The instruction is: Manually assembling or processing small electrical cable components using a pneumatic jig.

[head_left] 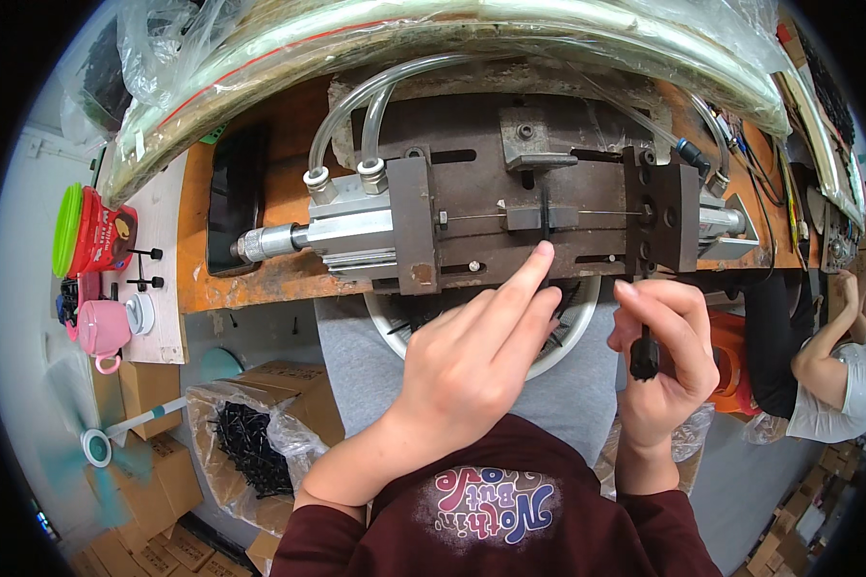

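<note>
My left hand (471, 361) reaches forward with its fingers stretched out, the index fingertip at the lower end of a thin black part (546, 207). That part stands crosswise in a small metal block (522, 218) at the middle of a bench fixture (481, 250). Whether the fingertip touches it, I cannot tell; the thumb is hidden. To the right, my right hand (672, 361) is curled around a small black plastic piece (645, 358), whose thicker end points down toward me.
Air cylinders (356, 226) with clear hoses (342, 111) flank the fixture. A phone (236, 197) lies left on the wooden bench. A white-rimmed tub (390, 327) sits on my lap. Black parts fill a bagged carton (245, 442) beside a fan (96, 447). Another person (842, 385) sits at right.
</note>
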